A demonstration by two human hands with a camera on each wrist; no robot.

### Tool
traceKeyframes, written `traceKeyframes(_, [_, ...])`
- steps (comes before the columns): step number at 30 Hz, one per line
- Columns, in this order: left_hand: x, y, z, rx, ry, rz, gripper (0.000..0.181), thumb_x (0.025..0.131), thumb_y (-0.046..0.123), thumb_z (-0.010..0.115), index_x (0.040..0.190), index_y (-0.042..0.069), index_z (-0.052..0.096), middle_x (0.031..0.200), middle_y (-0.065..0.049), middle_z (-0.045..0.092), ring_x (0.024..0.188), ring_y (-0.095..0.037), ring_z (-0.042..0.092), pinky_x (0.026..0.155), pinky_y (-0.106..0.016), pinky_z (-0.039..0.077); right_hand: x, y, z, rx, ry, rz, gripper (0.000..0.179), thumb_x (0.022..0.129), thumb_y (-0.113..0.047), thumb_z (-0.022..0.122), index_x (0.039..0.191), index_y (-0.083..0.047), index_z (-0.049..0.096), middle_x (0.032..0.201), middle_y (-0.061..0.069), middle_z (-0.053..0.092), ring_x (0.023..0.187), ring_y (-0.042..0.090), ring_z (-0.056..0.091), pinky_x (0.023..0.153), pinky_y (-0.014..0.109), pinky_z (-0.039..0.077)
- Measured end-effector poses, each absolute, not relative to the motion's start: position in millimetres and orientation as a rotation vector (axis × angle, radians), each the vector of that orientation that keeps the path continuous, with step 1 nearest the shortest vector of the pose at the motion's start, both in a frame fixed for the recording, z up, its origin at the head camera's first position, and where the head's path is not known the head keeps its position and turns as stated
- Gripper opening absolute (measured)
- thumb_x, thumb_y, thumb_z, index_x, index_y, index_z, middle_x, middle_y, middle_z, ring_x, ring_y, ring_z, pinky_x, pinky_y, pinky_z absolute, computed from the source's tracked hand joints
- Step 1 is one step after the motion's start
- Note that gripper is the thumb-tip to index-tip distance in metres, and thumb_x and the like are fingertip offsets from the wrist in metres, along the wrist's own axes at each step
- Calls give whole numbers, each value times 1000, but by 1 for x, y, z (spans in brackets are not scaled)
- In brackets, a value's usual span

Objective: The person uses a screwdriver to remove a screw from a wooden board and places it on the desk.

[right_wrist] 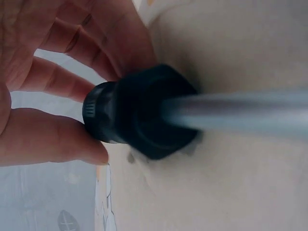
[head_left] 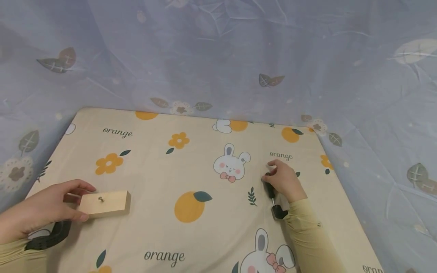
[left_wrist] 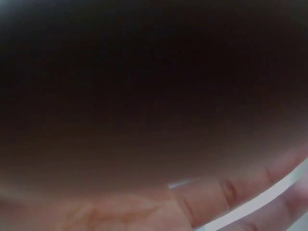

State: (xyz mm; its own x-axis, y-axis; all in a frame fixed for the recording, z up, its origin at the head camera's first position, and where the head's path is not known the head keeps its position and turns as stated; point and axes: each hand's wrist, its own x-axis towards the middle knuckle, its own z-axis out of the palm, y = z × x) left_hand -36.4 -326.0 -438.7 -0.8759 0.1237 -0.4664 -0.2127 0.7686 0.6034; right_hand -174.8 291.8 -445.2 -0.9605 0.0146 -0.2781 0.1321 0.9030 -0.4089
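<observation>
At the left of the head view my left hand (head_left: 51, 206) grips the left end of a pale wooden block (head_left: 106, 203), thumb on the near side and fingers on the far side. A small screw (head_left: 100, 199) stands up from the block's top. In the left wrist view a dark blur covers most of the picture, with part of the palm and fingers (left_wrist: 207, 199) below. Over on the right, my right hand (head_left: 281, 180) holds a screwdriver (head_left: 269, 189) by its black handle (right_wrist: 149, 110). Its metal shaft (right_wrist: 240, 111) points back towards the wrist.
A cream cloth (head_left: 218, 216) printed with oranges, flowers and rabbits covers the table. Bluish-grey leaf-patterned fabric (head_left: 218, 57) hangs behind it and along both sides. A dark strap (head_left: 51, 235) sits at the left wrist, and a black wrist device (head_left: 279, 212) at the right.
</observation>
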Motion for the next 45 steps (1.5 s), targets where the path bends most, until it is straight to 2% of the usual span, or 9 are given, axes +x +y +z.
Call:
traceKeyframes(4, [-37, -323, -441, -57, 2477, 933, 71, 74, 16, 97, 134, -1, 62, 133, -28, 67, 117, -54, 65, 84, -54, 60, -171, 292, -443, 125, 2777, -595, 60, 94, -30, 82, 145, -9, 59, 125, 18, 71, 96, 29, 68, 85, 47, 56])
traceKeyframes(10, [-36, -322, -445, -46, 2489, 929, 67, 74, 13, 96, 130, 2, 63, 131, -27, 68, 119, -60, 63, 83, -56, 61, -167, 292, -444, 94, 2772, -575, 58, 92, -28, 83, 142, -9, 61, 123, 18, 70, 95, 30, 67, 81, 43, 54])
traceKeyframes(19, [-33, -318, -441, -84, 2467, 989, 66, 73, 10, 95, 131, 2, 65, 137, -32, 65, 125, -62, 60, 77, -40, 61, -166, 294, -447, 81, 2796, -581, 46, 92, -24, 83, 132, -10, 68, 119, 18, 72, 91, 28, 67, 79, 42, 53])
traceKeyframes(27, [-32, -320, -440, -85, 2455, 1018, 65, 75, 14, 95, 132, 3, 66, 135, -28, 68, 128, -56, 61, 73, -30, 60, -163, 294, -443, 51, 2793, -570, 52, 89, -21, 85, 136, -11, 66, 118, 17, 71, 90, 28, 66, 79, 42, 53])
traceKeyframes(36, [-33, -324, -441, -74, 2499, 998, 64, 75, 19, 97, 131, 7, 69, 137, -24, 68, 132, -60, 56, 72, -29, 58, -162, 295, -442, 17, 2799, -593, 48, 89, -16, 84, 134, -11, 67, 118, 17, 71, 92, 28, 66, 76, 39, 54])
traceKeyframes(41, [-35, -325, -440, -62, 2515, 990, 63, 75, 20, 96, 131, 8, 69, 139, -27, 66, 132, -60, 56, 72, -30, 57, -164, 297, -444, -6, 2816, -592, 47, 90, -15, 82, 135, -11, 68, 116, 17, 71, 90, 27, 67, 74, 38, 54])
traceKeyframes(43, [-36, -326, -441, -56, 2513, 1002, 63, 76, 21, 96, 131, 9, 68, 139, -26, 66, 130, -57, 58, 72, -30, 57, -164, 298, -444, -15, 2820, -592, 47, 90, -14, 82, 134, -11, 68, 115, 17, 72, 89, 27, 67, 73, 37, 54])
traceKeyframes(45, [-37, -327, -441, -42, 2531, 999, 64, 75, 25, 96, 131, 12, 69, 138, -23, 68, 126, -48, 64, 72, -29, 56, -165, 299, -444, -24, 2822, -597, 47, 91, -14, 82, 135, -10, 67, 114, 18, 72, 88, 27, 67, 73, 36, 54])
